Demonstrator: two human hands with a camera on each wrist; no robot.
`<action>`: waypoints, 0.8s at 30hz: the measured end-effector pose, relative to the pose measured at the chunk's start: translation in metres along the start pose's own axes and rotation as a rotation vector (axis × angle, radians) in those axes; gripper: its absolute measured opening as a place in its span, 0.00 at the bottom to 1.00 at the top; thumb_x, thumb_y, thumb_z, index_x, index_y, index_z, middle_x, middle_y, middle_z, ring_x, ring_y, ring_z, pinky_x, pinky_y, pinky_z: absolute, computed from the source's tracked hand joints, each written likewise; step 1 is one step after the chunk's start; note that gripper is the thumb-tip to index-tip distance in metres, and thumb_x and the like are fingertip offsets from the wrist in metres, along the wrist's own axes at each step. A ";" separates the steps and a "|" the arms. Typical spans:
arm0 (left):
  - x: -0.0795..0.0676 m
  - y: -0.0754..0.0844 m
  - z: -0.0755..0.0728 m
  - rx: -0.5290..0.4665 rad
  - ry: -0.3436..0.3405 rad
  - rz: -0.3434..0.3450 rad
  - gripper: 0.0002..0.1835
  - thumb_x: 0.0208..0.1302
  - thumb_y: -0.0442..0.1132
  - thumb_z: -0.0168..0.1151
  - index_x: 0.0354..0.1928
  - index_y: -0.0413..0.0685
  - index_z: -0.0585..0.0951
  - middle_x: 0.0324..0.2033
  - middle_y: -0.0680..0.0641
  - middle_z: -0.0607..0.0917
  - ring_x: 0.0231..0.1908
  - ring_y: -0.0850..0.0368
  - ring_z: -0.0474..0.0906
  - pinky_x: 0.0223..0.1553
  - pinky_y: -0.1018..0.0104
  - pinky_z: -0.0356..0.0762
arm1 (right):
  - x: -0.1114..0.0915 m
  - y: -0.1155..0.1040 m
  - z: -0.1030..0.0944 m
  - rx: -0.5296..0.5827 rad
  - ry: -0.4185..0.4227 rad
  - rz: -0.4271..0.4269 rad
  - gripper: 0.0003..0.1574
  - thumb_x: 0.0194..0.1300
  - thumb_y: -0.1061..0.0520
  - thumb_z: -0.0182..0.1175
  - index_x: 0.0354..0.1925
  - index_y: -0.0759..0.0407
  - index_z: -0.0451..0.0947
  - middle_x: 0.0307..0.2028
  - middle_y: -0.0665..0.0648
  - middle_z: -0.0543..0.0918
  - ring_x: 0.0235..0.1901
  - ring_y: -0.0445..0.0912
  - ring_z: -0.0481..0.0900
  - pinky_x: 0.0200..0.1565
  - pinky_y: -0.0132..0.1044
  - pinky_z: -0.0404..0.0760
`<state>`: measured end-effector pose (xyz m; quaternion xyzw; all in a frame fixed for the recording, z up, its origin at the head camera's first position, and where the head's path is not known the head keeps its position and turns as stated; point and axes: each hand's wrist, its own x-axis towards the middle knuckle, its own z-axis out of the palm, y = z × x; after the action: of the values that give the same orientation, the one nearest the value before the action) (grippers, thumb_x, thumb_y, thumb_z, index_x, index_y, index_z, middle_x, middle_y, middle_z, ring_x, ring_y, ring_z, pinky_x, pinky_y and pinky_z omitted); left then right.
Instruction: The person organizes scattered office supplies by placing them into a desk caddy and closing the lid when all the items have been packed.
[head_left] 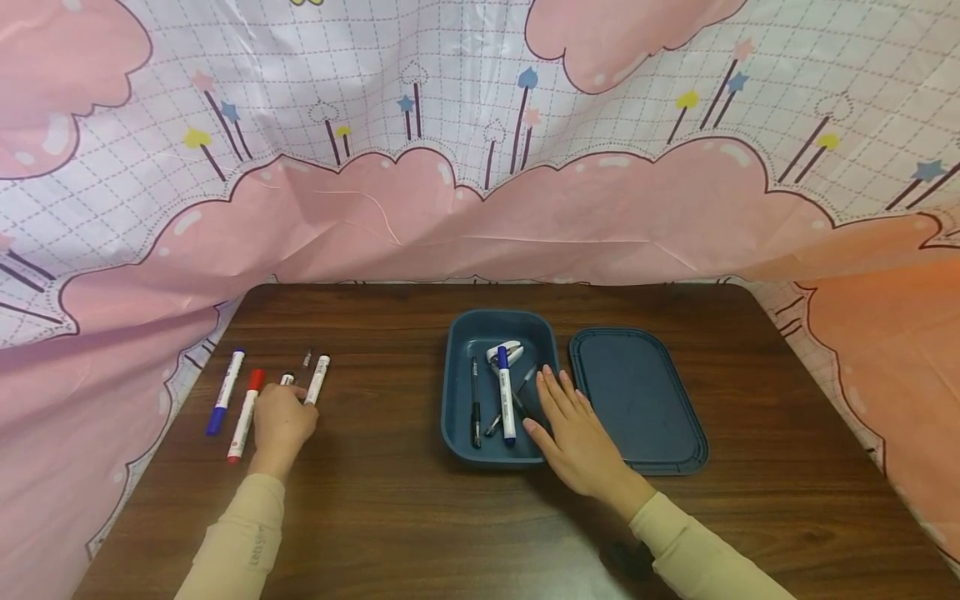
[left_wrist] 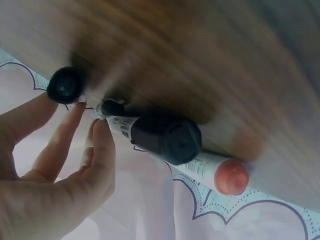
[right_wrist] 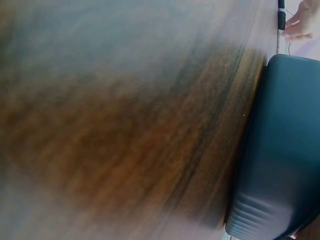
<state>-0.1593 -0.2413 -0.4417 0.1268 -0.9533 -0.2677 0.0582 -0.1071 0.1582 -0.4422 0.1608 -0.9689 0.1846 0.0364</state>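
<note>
In the head view, the left hand [head_left: 283, 425] reaches down at the left of the tabletop [head_left: 390, 517] and seems to pinch the near end of a white marker [head_left: 318, 379], though the fingers cover that end. Beside it, a thin pen [head_left: 307, 359] and a black-capped marker [head_left: 287, 378] show only their far ends. A red marker [head_left: 245, 417] lies just left of the hand, a blue marker [head_left: 225, 392] farther left. The right hand [head_left: 581, 442] is spread flat and grasps nothing, lying over the right rim of the blue box [head_left: 447, 392] and hiding part of the lid [head_left: 637, 392]. Inside, a blue-capped marker [head_left: 506, 404] covers parts of other pens and a small white object, too overlapped to name.

In the left wrist view, thumb and index finger straddle the white marker's black end; its body is hidden behind.

In the right wrist view, the right hand is out of sight. The box's outer wall is cut off at the right edge, the left hand small and blurred beyond.
</note>
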 end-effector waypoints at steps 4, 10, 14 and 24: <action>0.000 0.000 0.001 0.009 0.022 0.013 0.17 0.46 0.28 0.55 0.38 0.26 0.84 0.41 0.23 0.77 0.46 0.26 0.73 0.46 0.41 0.72 | 0.000 0.000 0.000 0.003 0.002 -0.003 0.44 0.75 0.36 0.40 0.76 0.59 0.46 0.77 0.56 0.45 0.77 0.54 0.40 0.73 0.58 0.50; 0.000 0.000 0.000 0.013 0.006 0.005 0.11 0.46 0.29 0.55 0.28 0.28 0.83 0.37 0.25 0.77 0.43 0.29 0.73 0.43 0.42 0.72 | 0.000 0.000 0.000 -0.003 0.003 -0.001 0.44 0.75 0.36 0.40 0.75 0.59 0.46 0.77 0.56 0.46 0.77 0.54 0.40 0.73 0.59 0.50; 0.000 0.000 0.000 0.012 -0.013 -0.007 0.12 0.48 0.29 0.54 0.30 0.28 0.83 0.37 0.25 0.78 0.43 0.28 0.74 0.43 0.40 0.73 | 0.000 0.000 -0.001 -0.007 -0.005 0.001 0.44 0.74 0.36 0.40 0.76 0.59 0.46 0.77 0.56 0.45 0.77 0.55 0.41 0.73 0.58 0.49; 0.001 0.000 -0.001 0.022 -0.048 -0.015 0.14 0.50 0.30 0.54 0.36 0.26 0.82 0.39 0.24 0.82 0.42 0.25 0.77 0.44 0.39 0.75 | 0.000 -0.001 -0.001 0.002 -0.018 0.014 0.44 0.75 0.36 0.39 0.76 0.58 0.45 0.78 0.54 0.44 0.77 0.54 0.39 0.73 0.58 0.49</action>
<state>-0.1606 -0.2420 -0.4406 0.1283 -0.9564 -0.2605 0.0320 -0.1065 0.1581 -0.4413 0.1556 -0.9702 0.1841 0.0260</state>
